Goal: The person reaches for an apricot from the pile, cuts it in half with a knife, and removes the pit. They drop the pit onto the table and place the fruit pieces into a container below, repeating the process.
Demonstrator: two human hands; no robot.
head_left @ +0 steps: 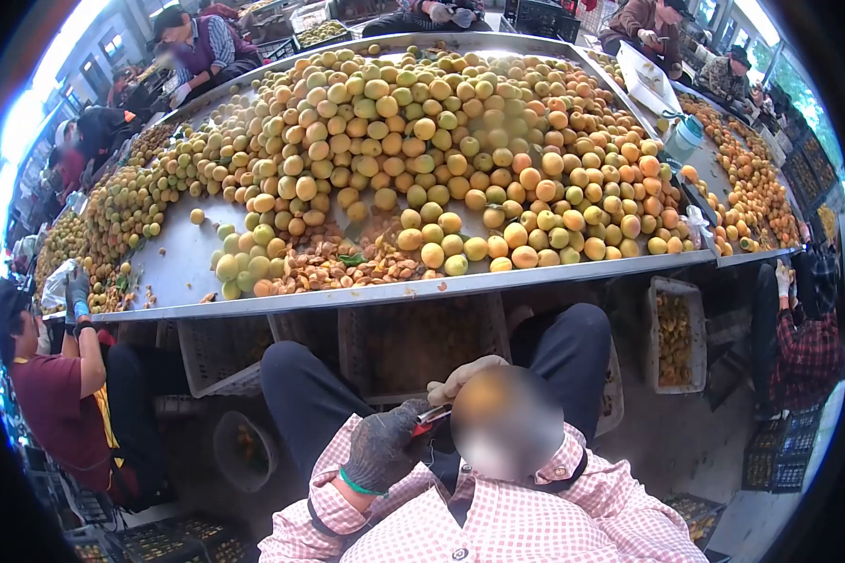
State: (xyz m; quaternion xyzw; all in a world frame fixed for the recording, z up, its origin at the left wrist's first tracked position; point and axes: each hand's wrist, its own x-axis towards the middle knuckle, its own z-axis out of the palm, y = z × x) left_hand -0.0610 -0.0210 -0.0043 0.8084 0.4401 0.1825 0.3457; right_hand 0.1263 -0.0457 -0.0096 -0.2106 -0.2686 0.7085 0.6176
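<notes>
Low over my lap, my left hand point(385, 448), in a dark grey glove, is closed around a red-handled tool point(425, 425) with a metal end; its exact kind is unclear. My right hand point(467, 377), in a pale glove, is beside the tool's tip with its fingers curled. A blurred patch covers most of that hand, and a blurred orange fruit point(498, 399) shows through it. In front of my knees, split brownish fruit pieces point(333, 263) lie at the table edge, next to a large heap of apricots point(376, 141).
The metal table point(319, 298) spans the view ahead. Beneath it stand plastic crates point(218, 361), with a crate of fruit pieces point(676, 342) to the right. A white bucket point(244, 450) is at my left. Other people sit around the table, including one in maroon point(66, 403).
</notes>
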